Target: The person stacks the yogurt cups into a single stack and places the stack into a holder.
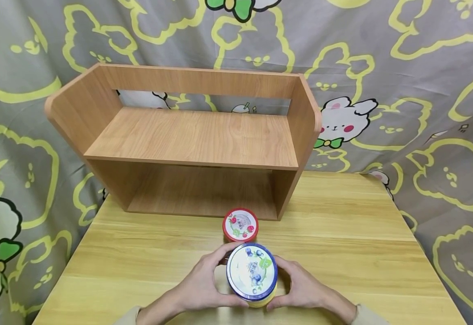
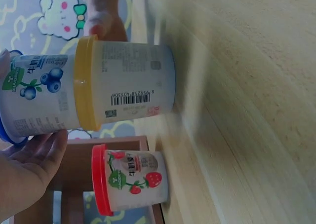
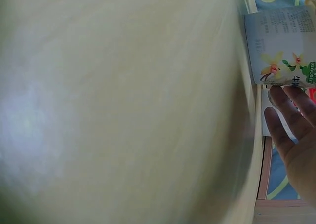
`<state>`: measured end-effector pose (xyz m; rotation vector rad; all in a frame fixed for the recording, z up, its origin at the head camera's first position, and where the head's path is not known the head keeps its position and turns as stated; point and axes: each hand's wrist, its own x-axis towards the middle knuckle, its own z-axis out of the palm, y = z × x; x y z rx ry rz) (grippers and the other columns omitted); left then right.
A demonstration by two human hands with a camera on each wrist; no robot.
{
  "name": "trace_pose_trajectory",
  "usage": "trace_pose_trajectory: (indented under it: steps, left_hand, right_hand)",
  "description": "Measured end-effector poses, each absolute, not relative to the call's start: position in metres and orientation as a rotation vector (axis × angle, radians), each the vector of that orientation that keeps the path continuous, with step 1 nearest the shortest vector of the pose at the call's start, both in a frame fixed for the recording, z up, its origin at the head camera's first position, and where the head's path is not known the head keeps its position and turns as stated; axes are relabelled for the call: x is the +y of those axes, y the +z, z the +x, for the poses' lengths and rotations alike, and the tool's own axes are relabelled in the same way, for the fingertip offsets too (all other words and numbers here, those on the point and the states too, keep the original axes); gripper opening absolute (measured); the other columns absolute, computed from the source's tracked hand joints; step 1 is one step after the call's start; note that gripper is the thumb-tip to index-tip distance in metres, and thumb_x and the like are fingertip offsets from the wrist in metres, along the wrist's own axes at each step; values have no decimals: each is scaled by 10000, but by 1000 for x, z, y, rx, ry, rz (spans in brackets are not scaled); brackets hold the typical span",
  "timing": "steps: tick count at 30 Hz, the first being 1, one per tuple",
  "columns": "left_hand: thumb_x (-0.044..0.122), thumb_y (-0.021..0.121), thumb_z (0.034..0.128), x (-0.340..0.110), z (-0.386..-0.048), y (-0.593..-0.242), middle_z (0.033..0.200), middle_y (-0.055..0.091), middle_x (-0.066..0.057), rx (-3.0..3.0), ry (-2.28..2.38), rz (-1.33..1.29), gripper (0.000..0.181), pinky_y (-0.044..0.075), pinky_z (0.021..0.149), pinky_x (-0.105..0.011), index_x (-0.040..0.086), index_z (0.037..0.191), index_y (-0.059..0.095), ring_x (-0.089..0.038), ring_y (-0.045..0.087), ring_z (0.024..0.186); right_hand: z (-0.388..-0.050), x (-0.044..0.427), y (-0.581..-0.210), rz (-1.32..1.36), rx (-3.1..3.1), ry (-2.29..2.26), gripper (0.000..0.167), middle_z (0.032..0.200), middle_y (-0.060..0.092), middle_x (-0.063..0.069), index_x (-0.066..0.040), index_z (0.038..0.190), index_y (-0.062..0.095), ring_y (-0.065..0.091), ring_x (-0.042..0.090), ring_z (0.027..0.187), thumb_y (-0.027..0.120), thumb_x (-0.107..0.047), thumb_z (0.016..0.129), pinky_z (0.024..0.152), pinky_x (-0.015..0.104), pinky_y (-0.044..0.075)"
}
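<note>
A blue-lidded tub stands on top of a yellow-lidded tub, the two stacked upright near the front of the table. From the left side, my left hand grips the blue-lidded tub, thumb in front and fingers behind. My right hand curves round the right side of the stack, its fingertips against the yellow-lidded tub. Just behind the stack is a smaller-looking red-lidded tub, upright on the table and touched by neither hand.
A two-level wooden shelf stands at the back left of the wooden table, its front edge just behind the red-lidded tub. A patterned grey curtain hangs behind and along both sides.
</note>
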<state>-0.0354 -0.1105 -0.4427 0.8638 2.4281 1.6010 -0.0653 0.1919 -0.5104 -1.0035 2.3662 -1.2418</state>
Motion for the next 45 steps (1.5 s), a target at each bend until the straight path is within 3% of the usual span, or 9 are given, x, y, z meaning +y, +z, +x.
trace_pose_trajectory:
  steps: [11, 16, 21, 25, 31, 37, 45]
  left_hand:
    - [393, 983, 730, -103, -39, -445, 1428, 656, 96, 2406, 1568, 908, 1036, 559, 1067, -325, 196, 1576, 420, -63, 655, 1201]
    - [402, 985, 724, -103, -39, -445, 1430, 649, 114, 2394, 1556, 868, 1046, 551, 1068, -330, 194, 1579, 418, -64, 644, 1203]
    - [401, 983, 729, -103, -40, -444, 1437, 643, 114, 2381, 1557, 860, 1042, 552, 1071, -326, 288, 1581, 394, -63, 639, 1211]
    - [404, 982, 730, -103, -40, -445, 1440, 638, 121, 2378, 1555, 850, 1046, 551, 1076, -328, 348, 1579, 372, -63, 637, 1216]
    - [408, 981, 729, -103, -39, -445, 1445, 636, 123, 2378, 1549, 837, 1051, 551, 1080, -332, 344, 1582, 370, -66, 637, 1220]
    - [408, 985, 723, -103, -39, -445, 1448, 633, 121, 2386, 1547, 838, 1058, 550, 1084, -331, 341, 1582, 371, -68, 642, 1220]
    - [349, 1010, 688, -107, -40, -444, 1488, 616, 71, 2374, 1527, 903, 1193, 556, 1105, -331, 314, 1639, 291, -99, 643, 1268]
  right_hand:
    - [-65, 193, -509, -924, 2306, -1308, 1063, 1569, 568, -83, -321, 1620, 374, 541, 172, 1460, 961, -432, 740, 1259, 372, 409]
    - [-64, 194, -511, -919, 2265, -1368, 1069, 1583, 562, -52, -288, 1622, 380, 519, 140, 1476, 974, -363, 737, 1265, 305, 379]
    - [-65, 195, -510, -939, 2204, -1457, 1037, 1582, 570, -11, -237, 1608, 418, 514, 129, 1479, 979, -275, 736, 1266, 257, 353]
    - [-65, 196, -510, -965, 2221, -1449, 1019, 1581, 570, -10, -232, 1610, 416, 514, 121, 1477, 967, -303, 756, 1258, 269, 371]
    - [-64, 197, -510, -915, 2218, -1449, 961, 1562, 584, -67, -282, 1578, 460, 528, 124, 1468, 959, -362, 760, 1251, 321, 404]
    - [-65, 198, -511, -993, 2281, -1417, 915, 1533, 614, -30, -251, 1565, 479, 577, 144, 1422, 947, -350, 784, 1212, 350, 458]
    - [-63, 197, -508, -917, 2252, -1432, 924, 1521, 620, -81, -283, 1551, 494, 577, 138, 1423, 958, -370, 757, 1224, 360, 448]
